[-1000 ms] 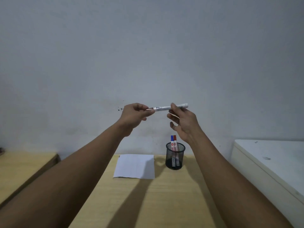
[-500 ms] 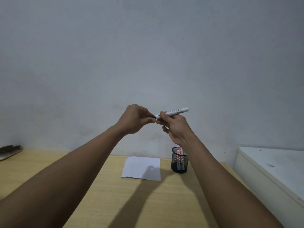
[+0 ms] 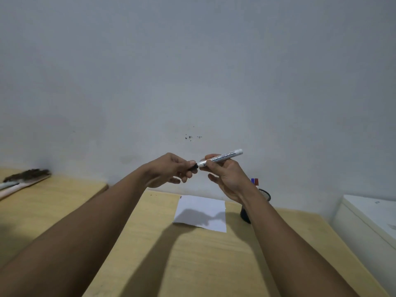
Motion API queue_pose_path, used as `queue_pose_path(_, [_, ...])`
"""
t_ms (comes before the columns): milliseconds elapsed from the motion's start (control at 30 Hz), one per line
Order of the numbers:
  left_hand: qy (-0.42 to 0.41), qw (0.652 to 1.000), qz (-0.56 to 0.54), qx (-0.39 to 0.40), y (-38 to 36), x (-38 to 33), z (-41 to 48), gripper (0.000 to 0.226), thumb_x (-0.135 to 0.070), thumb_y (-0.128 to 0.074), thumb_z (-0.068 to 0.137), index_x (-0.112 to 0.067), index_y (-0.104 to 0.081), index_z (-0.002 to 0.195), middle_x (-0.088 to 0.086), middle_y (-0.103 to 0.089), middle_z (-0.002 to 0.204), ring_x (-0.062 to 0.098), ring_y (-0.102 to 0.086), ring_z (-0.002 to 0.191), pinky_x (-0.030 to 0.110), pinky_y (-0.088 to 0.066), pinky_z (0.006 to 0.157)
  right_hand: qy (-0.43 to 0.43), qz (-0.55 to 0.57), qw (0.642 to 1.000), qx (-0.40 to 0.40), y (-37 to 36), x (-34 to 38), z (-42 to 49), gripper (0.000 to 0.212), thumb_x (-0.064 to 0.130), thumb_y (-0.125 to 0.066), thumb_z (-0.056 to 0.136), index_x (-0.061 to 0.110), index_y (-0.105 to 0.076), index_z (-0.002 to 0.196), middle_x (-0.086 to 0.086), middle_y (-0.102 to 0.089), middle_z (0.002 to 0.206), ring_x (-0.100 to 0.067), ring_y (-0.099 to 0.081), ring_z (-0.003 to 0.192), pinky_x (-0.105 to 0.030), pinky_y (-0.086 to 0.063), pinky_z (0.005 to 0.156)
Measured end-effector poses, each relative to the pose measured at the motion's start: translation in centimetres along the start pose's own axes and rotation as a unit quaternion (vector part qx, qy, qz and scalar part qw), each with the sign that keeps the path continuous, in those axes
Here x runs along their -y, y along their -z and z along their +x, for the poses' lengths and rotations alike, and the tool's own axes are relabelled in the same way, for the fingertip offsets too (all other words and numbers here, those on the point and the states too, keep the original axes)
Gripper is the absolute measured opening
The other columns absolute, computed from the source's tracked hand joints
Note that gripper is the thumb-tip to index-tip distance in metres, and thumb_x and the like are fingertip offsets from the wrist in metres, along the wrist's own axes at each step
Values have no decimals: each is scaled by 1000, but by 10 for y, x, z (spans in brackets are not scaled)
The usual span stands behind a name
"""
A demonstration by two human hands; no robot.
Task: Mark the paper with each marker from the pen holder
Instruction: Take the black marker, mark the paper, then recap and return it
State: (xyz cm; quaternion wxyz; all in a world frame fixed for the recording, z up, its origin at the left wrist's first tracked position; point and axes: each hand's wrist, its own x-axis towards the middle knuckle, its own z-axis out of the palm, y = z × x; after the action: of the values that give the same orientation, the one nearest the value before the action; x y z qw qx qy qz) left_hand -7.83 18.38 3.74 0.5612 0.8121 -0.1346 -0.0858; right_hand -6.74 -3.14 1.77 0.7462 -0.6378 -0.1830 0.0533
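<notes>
Head view. White cylindrical board marker (image 3: 220, 157): held in air above white paper sheet (image 3: 201, 213) on pale wooden table (image 3: 192, 264); long axis near level, free end up-right, black cap end left. Right hand (image 3: 227, 176): fingers closed round barrel. Left hand (image 3: 171, 172): fingertips pinched on cap, nearer that end. Black mesh pen holder (image 3: 265, 196): behind right wrist, remaining markers inside.

Both bare forearms reach forward, raised; the left hand (image 3: 171, 169) pinches (thumb against fingertips), the right hand (image 3: 225, 174) grips, palm leftward.
</notes>
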Motion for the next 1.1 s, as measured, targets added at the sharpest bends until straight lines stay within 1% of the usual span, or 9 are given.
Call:
queue_pose_path(100, [15,999,19,-36,5,23,3,32,-39,-61,95,-9,-74,93,-2,-67,75,13,-56,67,31,-41,72,-8,-1,1000,-15,1,-13,9,12,13,-64,99,11,-66,110,-2,-76,105,-16,-73,98,-39,-43,93])
queue_pose_path(200, [-8,985,125,-117,2,52,13,27,-35,-59,96,-12,-72,91,-2,-73,81,15,-61,69,30,-45,66,-7,-43,996,-79,1,-34,19,9,22,-70,96,15,-71,101,-1,-79,98,-12,-74,86,-35,-44,80])
queue_pose_path(267, [-12,965,232,-124,-6,77,20,26,-40,-56,96,-19,-70,91,-4,-73,89,19,-64,80,33,-48,73,-4,-73,989,-130,-1,-51,25,15,27,-77,90,14,-75,96,0,-79,89,-10,-71,74,-29,-46,69])
queue_pose_path(367, [7,899,417,-133,-23,112,26,31,-53,-48,96,-29,-68,99,-11,-68,107,19,-58,103,43,-38,92,-8,-98,982,-163,-5,-76,34,26,29,-84,84,6,-79,92,0,-73,72,-11,-62,60,-23,-46,54])
queue_pose_path(433, [-5,876,461,-140,-32,131,32,31,-54,-49,95,-31,-69,99,-13,-66,113,18,-52,111,47,-33,96,-15,-114,980,-164,-4,-92,41,28,28,-84,83,2,-78,91,-2,-72,68,-12,-60,56,-23,-46,50])
queue_pose_path(667, [-40,888,432,-152,-41,177,52,24,-48,-47,94,-35,-67,98,-18,-65,124,15,-45,126,58,-20,109,-68,-120,982,-128,3,-141,77,13,18,-77,90,7,-75,96,-4,-71,73,-14,-62,56,-25,-49,50])
queue_pose_path(833, [-23,904,403,-144,-44,195,61,29,-49,-46,96,-33,-70,101,-16,-69,115,15,-48,121,57,-27,101,-103,-124,982,-96,2,-168,97,12,8,-78,87,1,-71,94,-10,-64,70,-19,-56,56,-29,-44,50])
queue_pose_path(1000, [-23,908,392,-148,-45,199,61,25,-48,-47,96,-34,-68,100,-14,-68,116,16,-46,121,66,-24,106,-78,-196,972,-105,4,-195,114,11,23,-79,81,18,-72,75,-1,-71,67,-19,-64,61,-33,-52,60])
queue_pose_path(1100, [-28,905,397,-148,-46,199,62,25,-47,-44,95,-33,-64,98,-13,-68,112,16,-45,120,65,-25,105,-53,-231,965,-113,10,-203,113,8,24,-77,84,19,-74,78,5,-73,70,-13,-67,65,-31,-55,63])
